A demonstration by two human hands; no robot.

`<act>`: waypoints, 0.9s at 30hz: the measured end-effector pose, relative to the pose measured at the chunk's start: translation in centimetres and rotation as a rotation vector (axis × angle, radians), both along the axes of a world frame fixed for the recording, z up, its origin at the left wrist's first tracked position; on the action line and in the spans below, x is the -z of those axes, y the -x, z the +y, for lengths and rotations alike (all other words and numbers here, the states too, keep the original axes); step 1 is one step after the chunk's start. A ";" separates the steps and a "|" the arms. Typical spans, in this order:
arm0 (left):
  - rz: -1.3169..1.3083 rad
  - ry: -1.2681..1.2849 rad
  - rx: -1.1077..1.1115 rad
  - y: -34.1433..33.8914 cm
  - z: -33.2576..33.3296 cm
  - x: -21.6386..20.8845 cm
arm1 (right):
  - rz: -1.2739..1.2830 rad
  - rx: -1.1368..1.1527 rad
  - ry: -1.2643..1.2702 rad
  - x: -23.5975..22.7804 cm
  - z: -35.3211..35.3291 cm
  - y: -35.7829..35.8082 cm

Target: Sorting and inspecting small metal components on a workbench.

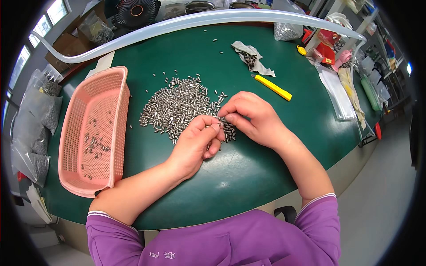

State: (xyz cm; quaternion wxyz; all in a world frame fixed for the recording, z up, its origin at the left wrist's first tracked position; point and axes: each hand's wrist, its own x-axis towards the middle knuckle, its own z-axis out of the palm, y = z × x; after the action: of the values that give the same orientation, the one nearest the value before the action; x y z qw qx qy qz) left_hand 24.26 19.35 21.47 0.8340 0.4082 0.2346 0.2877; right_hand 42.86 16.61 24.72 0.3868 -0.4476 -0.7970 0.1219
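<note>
A heap of small silvery metal pins (pixel 177 104) with rounded, tapered ends lies in front of me on the green table. At its near right edge my two hands meet, fingertips almost touching. My left hand (pixel 197 144) is closed, with thumb and forefinger pinched on a small metal pin (pixel 219 124); only a bit of it shows. The other fingers curl inward and hide the palm. My right hand (pixel 255 117) is pinched too, thumb against forefinger beside that pin. Whatever sits between its fingertips is too small to make out.
On the left stands a pink perforated basket (pixel 66 146) with several pins inside. A yellow utility knife (pixel 273 88) and a grey cloth (pixel 250 57) lie beyond my right hand. A pale translucent tube (pixel 199 20) curves along the far edge. Filled plastic bags (pixel 37 128) stand at far left.
</note>
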 end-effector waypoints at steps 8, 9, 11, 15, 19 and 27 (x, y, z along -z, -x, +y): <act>-0.008 0.032 0.007 0.2 0.0 -0.5 | -0.200 0.143 0.144 1.1 0.2 -1.5; -0.008 0.032 0.007 0.2 0.0 -0.5 | -0.219 0.132 0.163 1.1 0.2 -1.5; 0.002 0.033 0.014 0.3 0.1 -0.5 | -0.232 0.133 0.165 1.0 0.2 -1.5; 0.000 0.046 0.015 0.1 0.0 -0.6 | -0.254 0.124 0.127 1.4 0.4 -2.1; -0.033 0.041 -0.003 0.2 -0.1 -0.4 | -0.238 0.148 0.145 1.5 0.6 -2.0; -0.008 0.062 -0.016 0.1 0.0 -0.6 | -0.105 0.178 0.168 1.2 0.5 -1.4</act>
State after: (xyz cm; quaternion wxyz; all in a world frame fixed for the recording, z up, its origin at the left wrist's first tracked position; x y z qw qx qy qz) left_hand 24.16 19.31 22.03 0.8448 0.3791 0.2432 0.2889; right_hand 44.26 17.11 23.49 0.3150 -0.5532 -0.7602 0.1299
